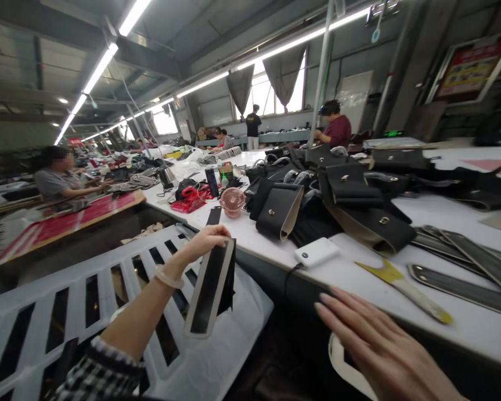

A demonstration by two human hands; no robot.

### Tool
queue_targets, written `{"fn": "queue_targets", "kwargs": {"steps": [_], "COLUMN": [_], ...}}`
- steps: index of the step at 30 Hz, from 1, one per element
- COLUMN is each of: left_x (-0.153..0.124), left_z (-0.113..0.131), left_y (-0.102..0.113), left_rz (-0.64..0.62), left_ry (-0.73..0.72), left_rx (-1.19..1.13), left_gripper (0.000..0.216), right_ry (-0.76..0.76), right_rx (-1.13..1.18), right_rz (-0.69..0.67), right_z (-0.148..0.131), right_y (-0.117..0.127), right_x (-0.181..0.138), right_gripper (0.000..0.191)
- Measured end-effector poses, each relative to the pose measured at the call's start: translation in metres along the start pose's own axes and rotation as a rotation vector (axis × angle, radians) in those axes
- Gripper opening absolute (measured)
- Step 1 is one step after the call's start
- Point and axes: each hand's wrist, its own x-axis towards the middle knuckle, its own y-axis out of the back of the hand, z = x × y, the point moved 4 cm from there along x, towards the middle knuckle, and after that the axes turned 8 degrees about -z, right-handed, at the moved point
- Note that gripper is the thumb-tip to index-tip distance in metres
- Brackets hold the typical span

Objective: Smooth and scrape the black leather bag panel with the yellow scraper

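Gripping one black panel [211, 287] in left hand [211, 238]

Panel, pale-bordered, hangs over one white slatted rack [75, 307], beside table [271, 250] edge. Right hand [373, 337] released, fingers straight. Tabletop: one pink fan [232, 201], one white power bank [317, 252], one yellow tool [404, 288]. Wall poster [470, 69]: writing illegible. Bare tabletop left of power bank.

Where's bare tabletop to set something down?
White tabletop: one patch between the pink fan, black bags and white power bank; another near the front edge, bordered by the yellow tool and black straps. Crowded: behind the power bank, where bags pile up, and right, where straps overlap.
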Motion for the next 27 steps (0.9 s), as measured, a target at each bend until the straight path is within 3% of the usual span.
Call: {"fn": "queue_targets", "kwargs": {"steps": [2,5,7,13,17,21,23,25,27], "left_x": [0.016,0.028,0.028,0.02,0.014,0.008,0.014,0.023,0.024], "left_z": [0.036,0.082,0.106,0.142,0.161,0.174,0.17,0.152,0.12], "left_y": [-0.028,-0.072,-0.098,-0.151,-0.164,-0.165,-0.15,-0.12,-0.088], "left_rz": [-0.143,-0.328,-0.427,-0.602,-0.683,-0.895,-0.749,-0.39,-0.062], "left_ry": [-0.042,-0.107,-0.147,-0.194,-0.213,-0.307,-0.401,-0.433,-0.366], "left_rx": [-0.029,-0.045,-0.055,-0.133,-0.176,-0.218,-0.243,-0.286,-0.453], "left_gripper": [0.019,0.023,0.024,0.024,0.026,0.051,0.054,0.048,0.043], "right_ry": [0.211,0.447,0.537,0.514,0.467,0.314,0.157,-0.04,-0.205], "right_rx": [-0.25,-0.431,-0.595,-0.927,-0.986,-1.015,-0.986,-0.909,-0.825], "right_rz": [-0.281,-0.383,-0.373,-0.367,-0.402,-0.39,-0.327,-0.207,-0.022], "right_z": [-0.027,-0.054,-0.062,-0.063,-0.063,-0.061,-0.055,-0.045,-0.034], "right_y": [-0.02,-0.04,-0.048,-0.037,-0.023,0.007,0.033,0.061,0.086], "right_x": [0.037,0.083,0.099,0.107,0.107,0.101,0.09,0.071,0.043], "right_gripper": [0.069,0.056,0.043,0.023,0.019,0.02,0.035,0.062,0.076]}}
